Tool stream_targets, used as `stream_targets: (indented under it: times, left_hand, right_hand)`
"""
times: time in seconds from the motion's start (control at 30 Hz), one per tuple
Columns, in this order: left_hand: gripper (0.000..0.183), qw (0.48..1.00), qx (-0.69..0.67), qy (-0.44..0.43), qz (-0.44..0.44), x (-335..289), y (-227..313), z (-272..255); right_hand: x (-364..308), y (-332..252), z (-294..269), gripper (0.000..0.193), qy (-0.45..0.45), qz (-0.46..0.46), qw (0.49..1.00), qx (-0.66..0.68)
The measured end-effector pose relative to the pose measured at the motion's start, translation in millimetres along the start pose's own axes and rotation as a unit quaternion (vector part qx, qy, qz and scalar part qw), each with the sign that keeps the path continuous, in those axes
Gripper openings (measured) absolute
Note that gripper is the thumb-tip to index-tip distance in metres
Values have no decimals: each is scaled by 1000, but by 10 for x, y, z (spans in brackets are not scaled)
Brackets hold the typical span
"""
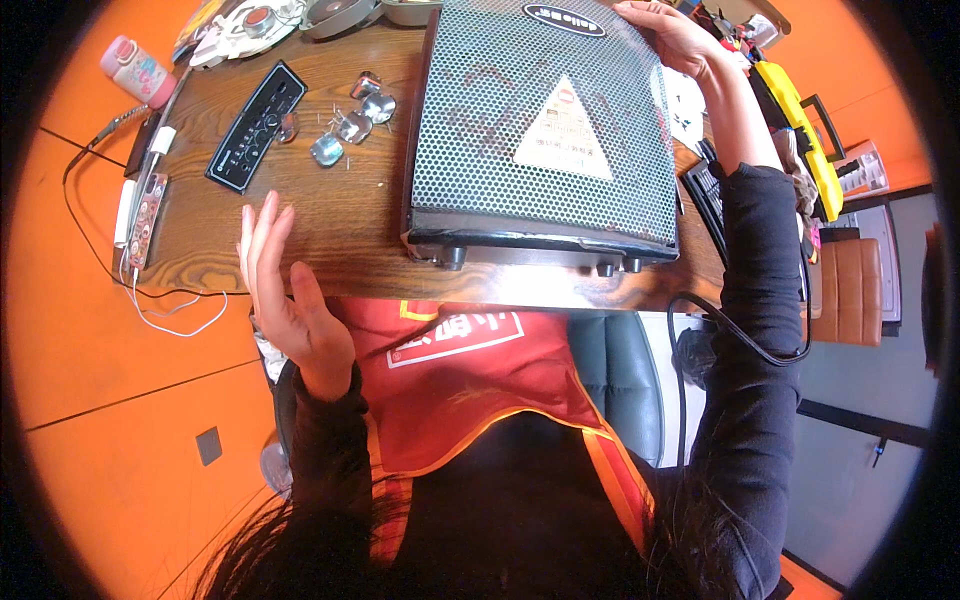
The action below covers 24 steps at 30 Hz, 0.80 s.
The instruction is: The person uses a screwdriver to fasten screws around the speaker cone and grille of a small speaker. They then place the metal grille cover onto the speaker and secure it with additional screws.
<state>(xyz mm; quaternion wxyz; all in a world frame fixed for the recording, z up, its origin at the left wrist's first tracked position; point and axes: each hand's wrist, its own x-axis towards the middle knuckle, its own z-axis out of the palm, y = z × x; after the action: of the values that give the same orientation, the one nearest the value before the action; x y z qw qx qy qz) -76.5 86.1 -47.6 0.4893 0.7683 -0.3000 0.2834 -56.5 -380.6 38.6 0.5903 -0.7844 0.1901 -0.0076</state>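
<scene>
A large black box-shaped appliance with a perforated silver-grey metal grille [480, 150] lies on the wooden table in front of me, grille facing up. It has a triangular sticker, an oval badge and small black feet [453, 258] on its near side. My right hand [675, 38] grips its far right corner; some fingertips are hidden at the edge. My left hand [280, 285] hovers over the table's near left edge, holding nothing, fingers stretched and apart. Beyond it lie a black control panel [257, 125] and several shiny round silver parts [354, 126] with thin pins.
A pink bottle [138, 72], a patterned phone-like object [148, 220] and white cables [190, 318] are at the left. Round grey parts [335, 15] line the far edge. At the right are a black keyboard [705, 205], a yellow case [800, 135] and a black cord [683, 400].
</scene>
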Motion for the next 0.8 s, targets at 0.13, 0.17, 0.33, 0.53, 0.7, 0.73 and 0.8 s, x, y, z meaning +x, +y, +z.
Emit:
stream_targets:
  times: [0.13, 0.17, 0.33, 0.53, 0.7, 0.73, 0.8]
  left_hand:
    - [34, 1000, 0, -3, 1, -7, 1, 8]
    - [34, 1000, 1, -3, 1, -9, 2, 11]
    - [34, 1000, 8, -10, -6, -36, -3, 9]
    - [34, 999, 3, -27, -22, -61, -33, 16]
    - [35, 997, 31, -65, -39, -43, -14, 0]
    - [35, 995, 38, -76, -52, -37, -16, 5]
    - [35, 995, 24, -79, -56, -21, -33, 28]
  right_hand:
    - [-26, -31, 41, 14, -6, 5, 999, -32]
    - [-29, -38, 81, 14, -3, 1, 1000, -19]
    - [-39, -78, 102, 13, -5, 24, 999, -30]
    - [-2, 43, -54, 26, -162, -61, 983, -66]
    - [-116, 148, 76, 30, -70, -103, 992, 7]
    - [-148, 142, 97, 31, -86, -100, 988, 81]
    - [-202, 96, 110, 32, -81, -83, 988, 100]
